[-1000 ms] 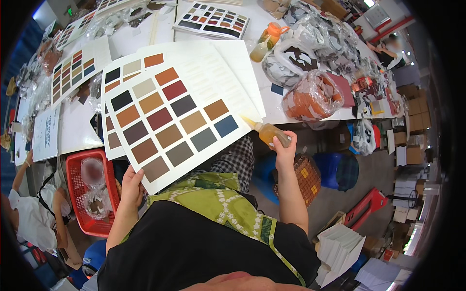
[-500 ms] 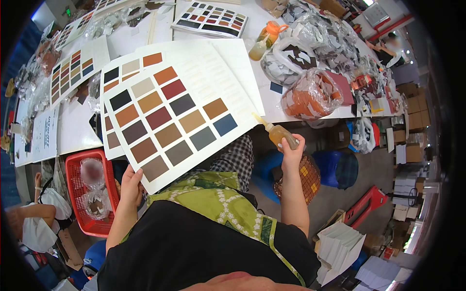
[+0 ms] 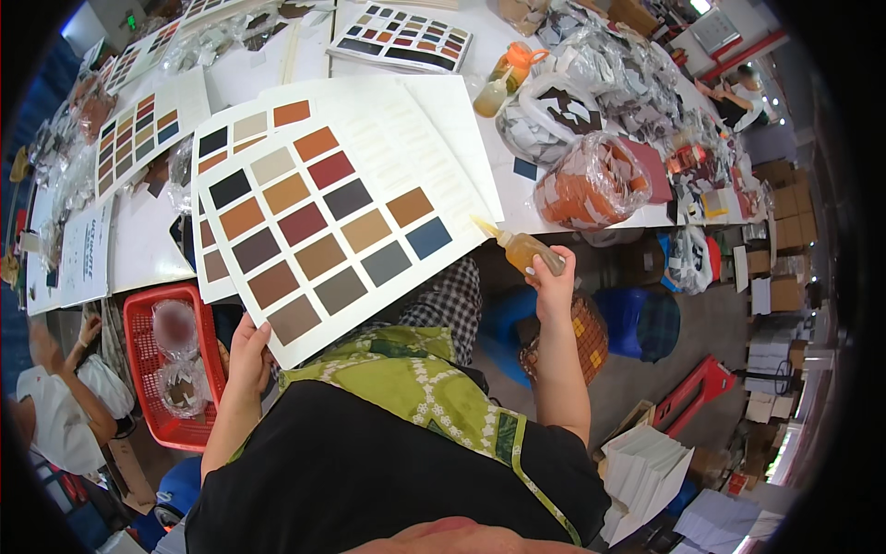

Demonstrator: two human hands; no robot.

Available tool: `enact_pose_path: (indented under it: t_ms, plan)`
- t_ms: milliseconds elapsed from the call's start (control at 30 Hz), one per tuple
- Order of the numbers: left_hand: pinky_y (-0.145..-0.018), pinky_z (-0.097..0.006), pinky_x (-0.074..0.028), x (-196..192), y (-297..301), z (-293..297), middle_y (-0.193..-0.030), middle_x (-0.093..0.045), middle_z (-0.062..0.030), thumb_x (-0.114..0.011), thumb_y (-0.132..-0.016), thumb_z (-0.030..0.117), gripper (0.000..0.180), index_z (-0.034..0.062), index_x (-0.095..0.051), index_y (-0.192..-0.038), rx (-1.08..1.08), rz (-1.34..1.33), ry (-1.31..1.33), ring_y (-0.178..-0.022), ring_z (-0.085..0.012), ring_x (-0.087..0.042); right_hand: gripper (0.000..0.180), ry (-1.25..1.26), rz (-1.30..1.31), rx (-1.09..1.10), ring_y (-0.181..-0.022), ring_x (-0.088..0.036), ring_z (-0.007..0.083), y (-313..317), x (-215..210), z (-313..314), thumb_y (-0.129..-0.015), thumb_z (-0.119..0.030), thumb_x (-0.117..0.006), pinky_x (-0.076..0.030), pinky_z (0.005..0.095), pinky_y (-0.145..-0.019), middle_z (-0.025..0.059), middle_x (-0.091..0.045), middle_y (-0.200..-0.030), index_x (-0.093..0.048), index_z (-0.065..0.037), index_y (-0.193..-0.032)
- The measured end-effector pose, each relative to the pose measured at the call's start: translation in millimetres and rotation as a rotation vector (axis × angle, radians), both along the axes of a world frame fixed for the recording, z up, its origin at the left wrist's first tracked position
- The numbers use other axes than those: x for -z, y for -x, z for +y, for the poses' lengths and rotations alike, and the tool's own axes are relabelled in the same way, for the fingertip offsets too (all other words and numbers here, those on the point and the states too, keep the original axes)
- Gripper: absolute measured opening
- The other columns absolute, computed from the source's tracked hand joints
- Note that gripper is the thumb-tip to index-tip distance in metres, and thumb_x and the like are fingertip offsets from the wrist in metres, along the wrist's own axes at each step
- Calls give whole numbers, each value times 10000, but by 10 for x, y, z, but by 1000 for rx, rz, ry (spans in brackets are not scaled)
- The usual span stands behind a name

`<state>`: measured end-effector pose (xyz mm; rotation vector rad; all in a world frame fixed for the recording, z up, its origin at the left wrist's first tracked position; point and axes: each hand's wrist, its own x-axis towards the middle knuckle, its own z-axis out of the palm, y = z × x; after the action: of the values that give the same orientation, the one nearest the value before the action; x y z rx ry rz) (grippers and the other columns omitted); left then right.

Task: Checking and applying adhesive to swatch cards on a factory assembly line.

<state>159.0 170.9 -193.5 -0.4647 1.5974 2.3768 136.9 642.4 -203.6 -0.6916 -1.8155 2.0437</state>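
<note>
2 grips: R hand (image 3: 555,281) round btl (image 3: 532,255) w/ amber liq (image 3: 519,247); L hand (image 3: 246,358) on swatch card (image 3: 340,231)

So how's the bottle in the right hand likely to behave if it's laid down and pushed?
The bottle looks rounded, so on its side it would probably roll. It looks translucent, suggesting soft plastic that may give under the right hand. Its amber contents seem liquid and may drip from the narrow nozzle if tipped.
</note>
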Motion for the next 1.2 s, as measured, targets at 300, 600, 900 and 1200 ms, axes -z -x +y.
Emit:
enact_pose_path:
  t_ms: [300,600,900,1200]
  plan:
    - [-855,-271,-441,-29,-5,-9,-1136,-570,-82,-499,-845,30,396,-8,-431,-1233,26,113,-47,-998,-151,-561,313,446,25,-174,-833,-565,173,40,-124,148,-847,-142,-609,-490,292,-581,24,-551,-1009,-435,-168,-1106]
    - [-942,-359,-408,56,194,-298,-1187,-546,-123,-446,-886,151,414,-4,-412,-1268,-116,126,-194,-1095,-237,-527,300,466,-92,-344,-842,-567,193,6,79,-24,-839,-164,-620,-487,295,-560,19,-547,-1005,-445,-188,-1082]
    - [-948,-518,-368,-220,422,-539,-1338,-435,-115,-425,-820,634,725,104,-399,-1314,-39,417,-812,-1215,-309,-410,404,1234,364,-367,-1057,-520,252,853,51,-505,-909,-350,-472,-514,285,-678,37,-528,-1210,-477,-129,-1247]
    - [-928,-317,-429,234,507,-252,-1192,-539,-35,-575,-859,172,363,69,-479,-1194,-243,501,-707,-1102,-178,-514,378,1198,453,-427,-1043,-545,261,1568,347,-363,-899,-337,-491,-523,369,-763,58,-561,-1194,-520,-116,-1204]
